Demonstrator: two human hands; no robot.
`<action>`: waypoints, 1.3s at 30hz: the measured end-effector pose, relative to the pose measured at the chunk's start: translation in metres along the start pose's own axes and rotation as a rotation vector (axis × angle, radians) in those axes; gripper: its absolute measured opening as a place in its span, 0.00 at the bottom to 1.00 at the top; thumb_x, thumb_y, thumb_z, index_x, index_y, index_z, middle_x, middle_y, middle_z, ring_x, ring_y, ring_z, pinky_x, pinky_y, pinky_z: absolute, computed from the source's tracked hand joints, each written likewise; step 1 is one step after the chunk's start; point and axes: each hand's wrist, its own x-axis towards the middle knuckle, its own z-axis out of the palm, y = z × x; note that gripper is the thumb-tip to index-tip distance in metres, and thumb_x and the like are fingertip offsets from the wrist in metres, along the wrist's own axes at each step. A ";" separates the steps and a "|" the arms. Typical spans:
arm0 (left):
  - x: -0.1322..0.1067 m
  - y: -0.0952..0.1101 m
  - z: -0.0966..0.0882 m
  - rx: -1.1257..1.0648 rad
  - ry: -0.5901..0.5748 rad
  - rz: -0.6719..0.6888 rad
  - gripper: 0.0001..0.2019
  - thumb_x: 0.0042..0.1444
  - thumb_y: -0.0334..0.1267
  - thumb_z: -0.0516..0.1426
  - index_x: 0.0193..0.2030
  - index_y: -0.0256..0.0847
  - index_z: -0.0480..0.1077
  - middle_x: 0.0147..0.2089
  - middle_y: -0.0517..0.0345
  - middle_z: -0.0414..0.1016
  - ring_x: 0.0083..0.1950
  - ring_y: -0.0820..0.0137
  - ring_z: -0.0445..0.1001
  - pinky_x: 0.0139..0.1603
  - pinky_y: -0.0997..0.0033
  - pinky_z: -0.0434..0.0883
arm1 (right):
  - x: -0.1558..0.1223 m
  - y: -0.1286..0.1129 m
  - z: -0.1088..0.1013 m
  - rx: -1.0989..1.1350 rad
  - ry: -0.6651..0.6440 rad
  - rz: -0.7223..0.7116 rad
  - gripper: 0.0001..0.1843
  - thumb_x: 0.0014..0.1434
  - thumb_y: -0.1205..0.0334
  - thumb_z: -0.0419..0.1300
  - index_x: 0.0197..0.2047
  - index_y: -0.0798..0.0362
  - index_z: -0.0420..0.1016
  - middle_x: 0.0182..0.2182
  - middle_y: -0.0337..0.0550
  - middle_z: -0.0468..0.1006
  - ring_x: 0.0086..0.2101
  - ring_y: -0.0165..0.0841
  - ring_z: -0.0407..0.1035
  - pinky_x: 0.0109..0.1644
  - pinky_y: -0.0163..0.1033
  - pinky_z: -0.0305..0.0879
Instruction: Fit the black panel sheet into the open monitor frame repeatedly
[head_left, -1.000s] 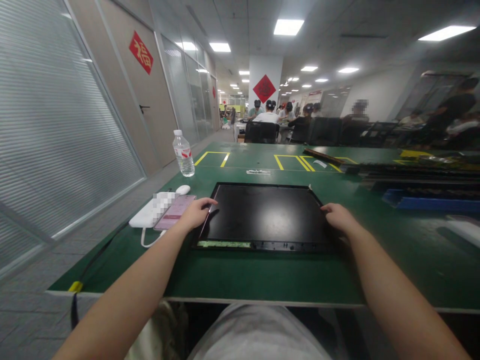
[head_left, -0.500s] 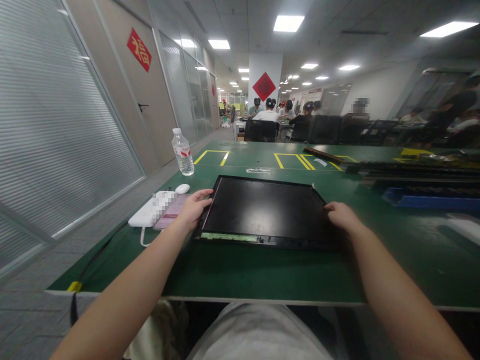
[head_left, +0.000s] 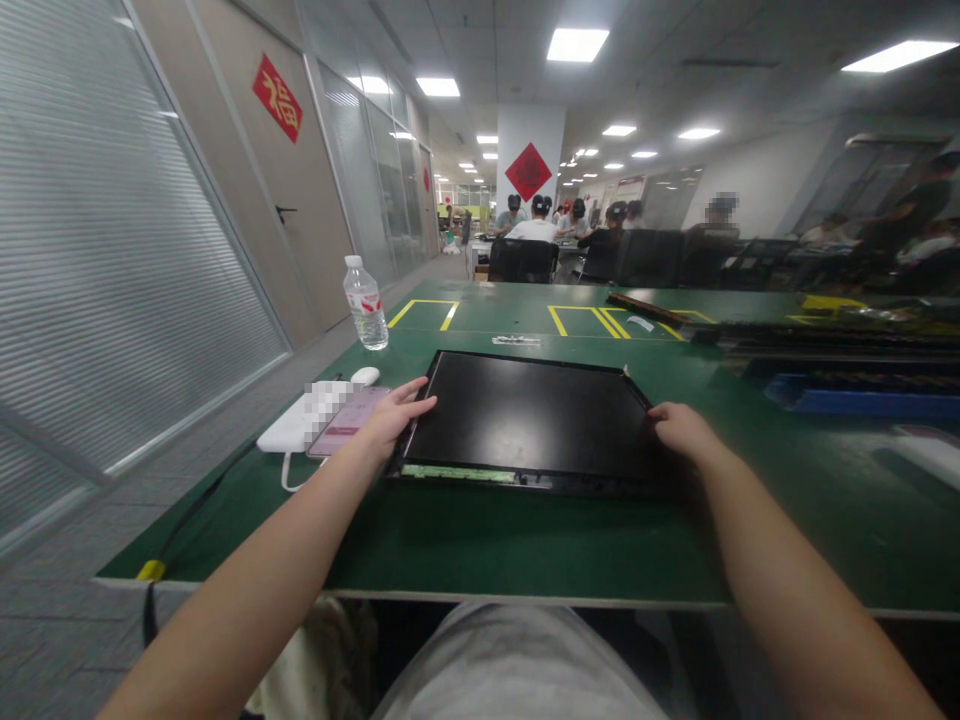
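Note:
In the head view a black display panel (head_left: 517,410) lies on the green table, with a green strip like a circuit board (head_left: 459,473) along its near edge. My left hand (head_left: 391,415) is at the panel's left edge, fingers stretched and apart, with two digits reaching over the frame onto the panel. At the right edge, my right hand (head_left: 681,428) is closed on the frame, thumb on top and the other fingers mostly hidden. Left of the panel lie a phone (head_left: 349,425) with a pinkish screen and a white block (head_left: 289,430) with a cable.
A water bottle (head_left: 365,305) stands at the table's left edge, behind a small white rounded object (head_left: 365,377). Long dark strips and a blue piece (head_left: 862,400) lie to the right. Yellow tape (head_left: 577,309) marks the green table (head_left: 525,555). Several people sit farther back.
The digits of my left hand have spread and slid slightly right, farther over the panel's left edge. My right hand and the panel look practically unmoved.

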 end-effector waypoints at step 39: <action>0.000 0.001 -0.004 -0.090 -0.194 0.055 0.27 0.42 0.19 0.64 0.52 0.36 0.75 0.54 0.46 0.80 0.46 0.61 0.82 0.43 0.68 0.79 | -0.003 -0.005 -0.002 -0.029 -0.044 -0.007 0.23 0.50 0.70 0.57 0.49 0.57 0.81 0.46 0.53 0.81 0.44 0.42 0.75 0.48 0.40 0.68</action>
